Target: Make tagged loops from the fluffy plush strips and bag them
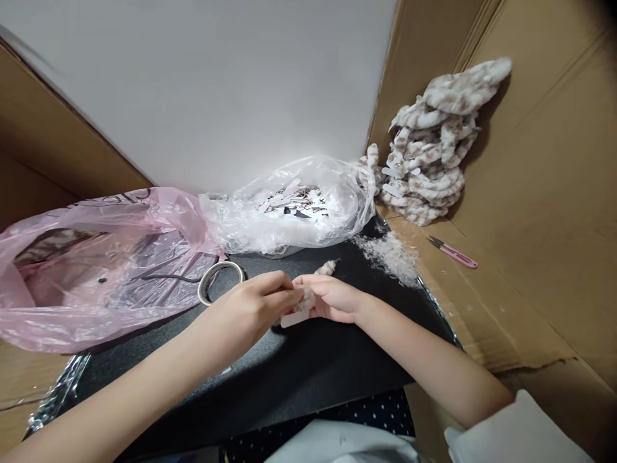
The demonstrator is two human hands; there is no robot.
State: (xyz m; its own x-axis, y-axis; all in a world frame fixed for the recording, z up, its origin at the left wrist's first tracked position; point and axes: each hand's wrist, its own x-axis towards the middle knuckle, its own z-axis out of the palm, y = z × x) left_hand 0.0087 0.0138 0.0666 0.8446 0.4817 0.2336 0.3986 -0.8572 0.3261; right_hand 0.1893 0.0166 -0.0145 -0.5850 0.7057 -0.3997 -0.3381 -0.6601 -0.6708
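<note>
Over the black work surface (328, 366), my two hands meet at a small fluffy white-and-brown piece (305, 298). My left hand (258, 305) pinches it from the left with bent fingers. From the right, my right hand (335, 299) curls round it, and its fingers partly hide the piece. A white rounded tag (295, 318) sticks out below the fingertips. Just beyond my right hand shows a fuzzy end (326, 267) with a dark tip; whether it joins the held piece is hidden.
A pink plastic bag (178, 209) lies open at left, beside a tape roll (202, 284). Behind my hands, a clear bag (231, 225) holds white tags and dark loops. Loose fluff (393, 257), pink thread snips (453, 253) and heaped fuzzy strips (434, 141) are at right. Cardboard walls stand around.
</note>
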